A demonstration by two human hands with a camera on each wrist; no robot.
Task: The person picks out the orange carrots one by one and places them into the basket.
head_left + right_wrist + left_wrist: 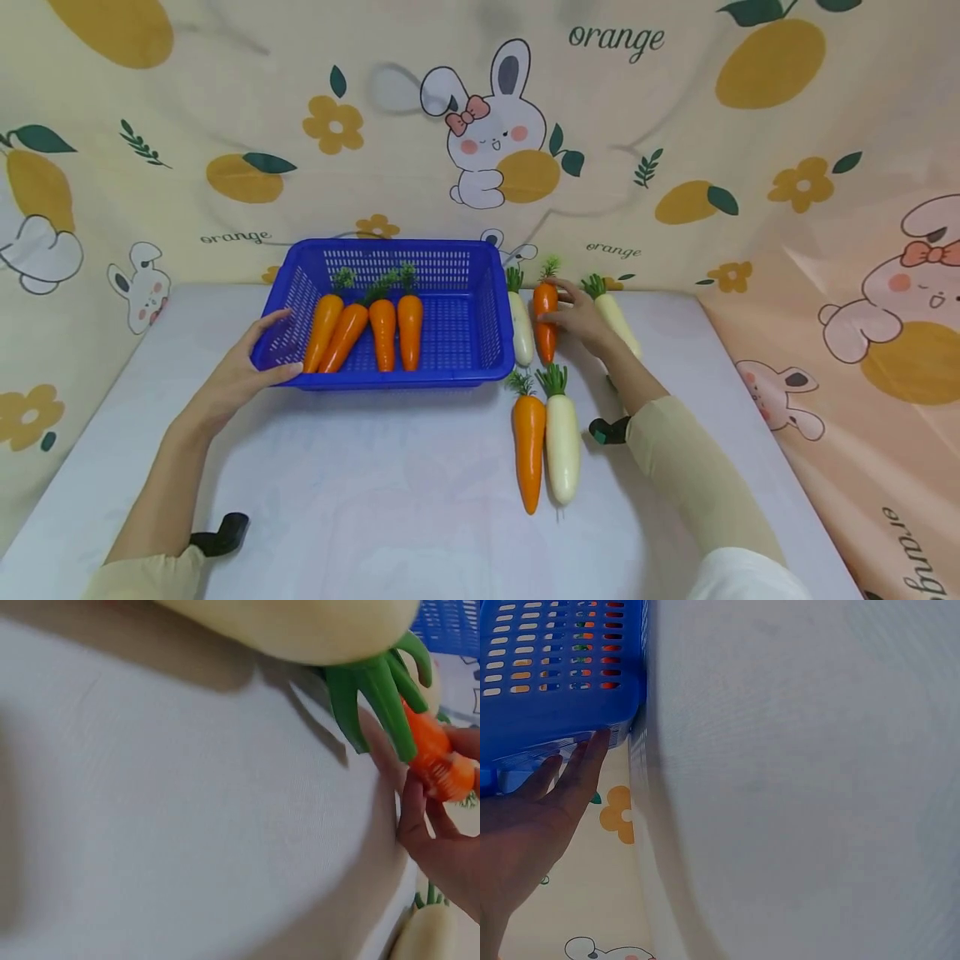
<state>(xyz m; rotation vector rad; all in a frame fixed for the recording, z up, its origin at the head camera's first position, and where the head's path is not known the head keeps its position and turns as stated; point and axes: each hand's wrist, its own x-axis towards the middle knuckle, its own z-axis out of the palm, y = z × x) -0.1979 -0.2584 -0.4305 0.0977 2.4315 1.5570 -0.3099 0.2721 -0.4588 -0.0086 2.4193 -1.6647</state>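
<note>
My left hand (243, 362) holds the front left corner of a blue plastic basket (397, 381), thumb at the front rim. In the left wrist view its fingers (585, 769) lie along the basket's outer wall. Several orange carrots (384, 335) with green tops lie side by side in the basket's left half. Right of the basket, my right hand (581, 317) grips another carrot (546, 333) near its leafy end, thumb and fingers around it, also visible in the right wrist view (431, 750). A white radish (521, 321) lies between that carrot and the basket.
Nearer the front, a carrot (529, 450) and a white radish (562, 450) lie side by side on the white table (360, 492). Another white radish (617, 321) lies right of my right hand, partly behind the forearm. A patterned cloth (420, 150) hangs behind the table.
</note>
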